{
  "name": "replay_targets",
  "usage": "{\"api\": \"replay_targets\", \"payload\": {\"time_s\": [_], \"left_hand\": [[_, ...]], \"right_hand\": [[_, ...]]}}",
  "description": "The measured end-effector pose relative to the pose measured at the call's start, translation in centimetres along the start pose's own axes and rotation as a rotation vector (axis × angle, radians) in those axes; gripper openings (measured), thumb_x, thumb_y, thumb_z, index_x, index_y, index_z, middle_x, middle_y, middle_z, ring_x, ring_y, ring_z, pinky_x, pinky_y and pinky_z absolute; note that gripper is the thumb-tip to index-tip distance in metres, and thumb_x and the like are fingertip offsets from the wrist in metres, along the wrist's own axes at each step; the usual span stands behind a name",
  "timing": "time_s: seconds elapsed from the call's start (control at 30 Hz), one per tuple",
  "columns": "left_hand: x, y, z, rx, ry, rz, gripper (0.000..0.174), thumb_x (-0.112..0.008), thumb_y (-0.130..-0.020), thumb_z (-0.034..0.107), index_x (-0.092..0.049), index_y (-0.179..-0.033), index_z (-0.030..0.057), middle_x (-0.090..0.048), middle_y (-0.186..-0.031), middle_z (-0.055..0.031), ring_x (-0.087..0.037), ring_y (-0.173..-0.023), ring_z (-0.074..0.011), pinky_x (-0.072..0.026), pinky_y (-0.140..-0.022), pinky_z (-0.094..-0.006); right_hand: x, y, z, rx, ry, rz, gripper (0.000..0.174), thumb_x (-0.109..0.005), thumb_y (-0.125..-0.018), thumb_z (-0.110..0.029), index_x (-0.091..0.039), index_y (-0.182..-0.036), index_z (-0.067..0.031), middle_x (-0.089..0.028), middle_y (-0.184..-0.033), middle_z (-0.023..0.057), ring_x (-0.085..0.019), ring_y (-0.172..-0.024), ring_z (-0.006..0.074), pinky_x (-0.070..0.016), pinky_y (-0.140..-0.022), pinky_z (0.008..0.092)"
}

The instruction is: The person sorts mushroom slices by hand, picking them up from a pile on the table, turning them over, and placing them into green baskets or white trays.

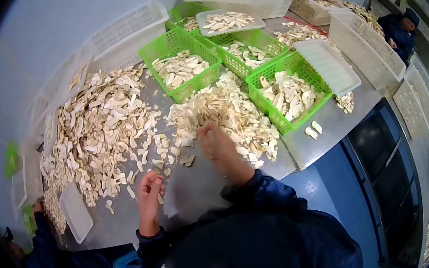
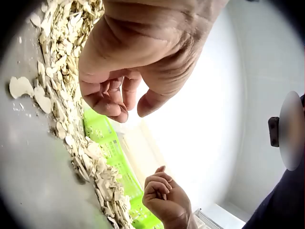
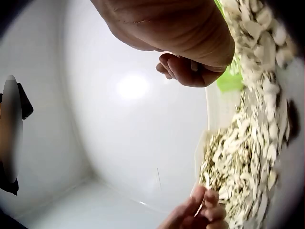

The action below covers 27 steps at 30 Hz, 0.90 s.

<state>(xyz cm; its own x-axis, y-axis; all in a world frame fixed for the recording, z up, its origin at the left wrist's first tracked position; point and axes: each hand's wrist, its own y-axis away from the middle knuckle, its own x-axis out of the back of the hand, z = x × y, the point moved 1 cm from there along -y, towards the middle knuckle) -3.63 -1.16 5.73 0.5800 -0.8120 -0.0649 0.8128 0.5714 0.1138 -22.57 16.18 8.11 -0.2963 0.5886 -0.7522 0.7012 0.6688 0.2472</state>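
My left hand (image 1: pixel 149 198) is over the metal table, near its front edge. In the left wrist view this hand (image 2: pixel 143 57) has loosely bent fingers and a gap between thumb and fingertips, with nothing visible in it. My right hand (image 1: pixel 220 148) is above the near side of the middle heap of pale dried slices (image 1: pixel 233 110). In the right wrist view its fingers (image 3: pixel 183 71) are curled round a small pale piece, probably a slice (image 3: pixel 194 66), mostly hidden. A large heap of slices (image 1: pixel 102 125) lies to the left.
Green baskets (image 1: pixel 186 92) of slices stand behind the middle heap. A white tray (image 1: pixel 327 66) lies at right and another lid (image 1: pixel 76 213) at left. White crates (image 1: pixel 129 35) line the back. One person (image 1: pixel 62 257) is at left, another (image 1: pixel 401 33) at far right.
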Motion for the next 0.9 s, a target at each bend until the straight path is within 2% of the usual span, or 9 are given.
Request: {"api": "replay_targets", "payload": {"time_s": [0.1, 0.2, 0.23, 0.3, 0.37, 0.4, 0.5, 0.77, 0.9], "left_hand": [[1.1, 0.1, 0.1, -0.025, -0.038, 0.036, 0.021, -0.059, -0.094, 0.009, -0.061, -0.114, 0.0022, -0.061, -0.092, 0.0017, -0.052, -0.074, -0.0052, -0.0424, -0.065, -0.0207], [4.6, 0.6, -1.2, -0.072, -0.177, 0.093, 0.021, -0.061, -0.093, 0.010, -0.061, -0.113, 0.0009, -0.058, -0.088, 0.0045, -0.048, -0.072, -0.0039, -0.0406, -0.062, -0.0203], [5.2, 0.9, -1.3, -0.073, -0.255, 0.131, 0.021, -0.062, -0.093, 0.010, -0.061, -0.112, 0.0003, -0.056, -0.086, 0.0059, -0.047, -0.071, -0.0033, -0.0400, -0.061, -0.0204], [6.0, 1.5, -1.8, -0.185, -0.294, 0.246, 0.022, -0.067, -0.089, 0.011, -0.062, -0.108, 0.0009, -0.057, -0.081, 0.0032, -0.049, -0.068, -0.0069, -0.0425, -0.060, -0.0243], [6.4, 2.2, -1.4, -0.265, -0.711, 0.348, 0.026, -0.071, -0.084, 0.012, -0.062, -0.106, 0.0028, -0.057, -0.078, -0.0031, -0.054, -0.066, -0.0139, -0.0456, -0.061, -0.0280], [6.3, 2.6, -1.0, -0.134, -0.783, 0.339, 0.032, -0.074, -0.080, 0.014, -0.062, -0.108, 0.0055, -0.059, -0.084, -0.0101, -0.059, -0.070, -0.0237, -0.0484, -0.064, -0.0331], [4.9, 2.6, -0.6, -0.111, -0.969, 0.250, 0.036, -0.073, -0.080, 0.016, -0.060, -0.113, 0.0059, -0.060, -0.092, -0.0123, -0.061, -0.075, -0.0287, -0.0491, -0.066, -0.0366], [1.0, -1.0, -2.1, -0.170, -0.767, 0.000, 0.039, -0.071, -0.082, 0.009, -0.057, -0.117, 0.0052, -0.053, -0.093, -0.0116, -0.059, -0.071, -0.0225, -0.0495, -0.062, -0.0328], [1.3, -2.2, -2.2, -0.216, -0.858, 0.085, 0.034, -0.070, -0.082, 0.007, -0.060, -0.114, 0.0061, -0.053, -0.088, -0.0116, -0.059, -0.071, -0.0251, -0.0493, -0.062, -0.0329]], "right_hand": [[-1.3, -1.0, 3.9, -0.097, -0.052, -0.146, 0.036, -0.038, -0.104, -0.038, -0.053, -0.102, -0.0050, -0.043, -0.066, -0.0025, -0.036, -0.051, 0.0078, -0.0296, -0.046, 0.0231], [-2.7, -2.3, 6.5, -0.147, -0.036, -0.021, 0.026, -0.045, -0.102, -0.030, -0.054, -0.105, -0.0062, -0.049, -0.071, -0.0008, -0.042, -0.053, 0.0086, -0.0358, -0.049, 0.0245], [-2.0, -3.2, 7.4, -0.089, -0.111, -0.160, 0.020, -0.047, -0.102, -0.026, -0.054, -0.109, -0.0083, -0.050, -0.075, -0.0016, -0.044, -0.056, 0.0072, -0.0374, -0.050, 0.0238], [-3.1, -4.3, 7.4, -0.252, -0.318, -0.055, 0.019, -0.051, -0.101, -0.024, -0.052, -0.113, -0.0106, -0.051, -0.081, -0.0029, -0.043, -0.058, 0.0076, -0.0379, -0.054, 0.0228], [-2.9, -5.5, 8.0, -0.292, -0.305, -0.027, 0.016, -0.053, -0.100, -0.023, -0.052, -0.111, -0.0108, -0.050, -0.081, -0.0026, -0.042, -0.058, 0.0079, -0.0372, -0.054, 0.0226], [-3.1, -5.7, 8.0, -0.296, -0.284, 0.004, 0.015, -0.053, -0.100, -0.022, -0.052, -0.110, -0.0109, -0.050, -0.081, -0.0025, -0.042, -0.058, 0.0078, -0.0367, -0.054, 0.0225], [-1.7, -6.7, 8.5, -0.327, -0.292, -0.026, 0.013, -0.052, -0.100, -0.022, -0.051, -0.107, -0.0107, -0.048, -0.078, -0.0024, -0.041, -0.058, 0.0076, -0.0351, -0.052, 0.0222], [-1.7, -6.5, 8.4, -0.301, -0.127, -0.039, 0.013, -0.051, -0.099, -0.022, -0.052, -0.102, -0.0089, -0.046, -0.076, -0.0030, -0.039, -0.058, 0.0070, -0.0326, -0.051, 0.0221], [-1.6, -6.4, 8.6, -0.339, -0.076, -0.053, 0.014, -0.052, -0.099, -0.022, -0.053, -0.101, -0.0082, -0.047, -0.076, -0.0016, -0.038, -0.060, 0.0071, -0.0324, -0.051, 0.0220]]}}
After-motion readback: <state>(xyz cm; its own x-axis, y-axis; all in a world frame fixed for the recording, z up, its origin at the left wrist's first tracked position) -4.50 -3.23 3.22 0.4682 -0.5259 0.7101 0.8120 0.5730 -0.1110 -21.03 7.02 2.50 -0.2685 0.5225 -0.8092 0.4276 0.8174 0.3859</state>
